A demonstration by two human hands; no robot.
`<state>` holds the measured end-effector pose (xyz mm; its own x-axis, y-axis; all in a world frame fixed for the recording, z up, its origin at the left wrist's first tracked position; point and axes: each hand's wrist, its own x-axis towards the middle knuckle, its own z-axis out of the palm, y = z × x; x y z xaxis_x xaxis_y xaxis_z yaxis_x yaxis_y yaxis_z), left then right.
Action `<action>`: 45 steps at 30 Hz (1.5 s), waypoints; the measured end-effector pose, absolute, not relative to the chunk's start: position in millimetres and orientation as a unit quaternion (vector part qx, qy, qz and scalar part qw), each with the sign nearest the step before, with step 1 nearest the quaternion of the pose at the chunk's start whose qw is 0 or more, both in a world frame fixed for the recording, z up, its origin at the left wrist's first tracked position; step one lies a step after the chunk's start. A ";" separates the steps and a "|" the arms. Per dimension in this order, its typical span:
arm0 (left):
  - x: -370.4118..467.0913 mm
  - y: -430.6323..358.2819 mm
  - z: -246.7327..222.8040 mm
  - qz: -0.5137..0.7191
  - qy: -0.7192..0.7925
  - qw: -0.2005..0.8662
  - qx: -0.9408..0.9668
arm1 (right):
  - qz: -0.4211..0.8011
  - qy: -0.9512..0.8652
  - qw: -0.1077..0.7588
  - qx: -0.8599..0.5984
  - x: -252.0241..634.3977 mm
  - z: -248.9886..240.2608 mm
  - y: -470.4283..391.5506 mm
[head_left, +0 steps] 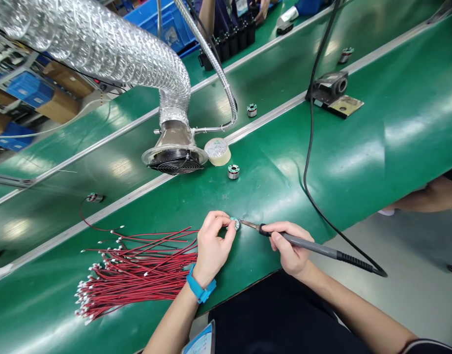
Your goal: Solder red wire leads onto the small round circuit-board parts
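My left hand (pixel 213 246), with a blue band at the wrist, pinches a small round motor part with a green circuit board (pixel 235 224) just above the green bench. The fingers hide part of it, and I cannot make out whether a wire is in them too. A grey-handled soldering iron (pixel 316 247) is in my right hand (pixel 293 250), held like a pen. Its tip points left and is at the board's edge. Beside my left hand lies a bundle of red wires (pixel 141 278) with white connectors. Another such motor part (pixel 233 171) stands farther back.
A silver exhaust duct (pixel 174 147) with a fan hangs over the bench next to a tape roll (pixel 217 150). The iron's black cable (pixel 310 162) crosses the right side near a soldering stand (pixel 332 91). Motor parts (pixel 252 110) sit on the strip behind the metal rail.
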<state>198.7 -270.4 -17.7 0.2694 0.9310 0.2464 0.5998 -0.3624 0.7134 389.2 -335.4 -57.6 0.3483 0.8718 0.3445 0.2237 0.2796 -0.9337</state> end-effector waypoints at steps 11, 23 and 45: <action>199.3 -269.8 -18.1 0.345 0.499 0.250 0.755 | 0.253 -0.521 0.634 -0.512 387.5 -50.6 -330.9; 203.1 -270.1 -19.7 0.363 0.502 0.237 0.748 | 0.274 -0.544 0.622 -0.491 388.1 -47.6 -325.9; 200.4 -270.1 -25.6 0.359 0.486 0.203 0.771 | 0.089 -0.675 0.511 -0.524 458.4 -54.5 -24.0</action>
<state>200.4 -270.1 -25.6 0.2700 0.8943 0.3569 0.6028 -0.4460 0.6616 458.4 -24.0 -54.5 0.0720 0.7987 0.5974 0.6174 0.4347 -0.6556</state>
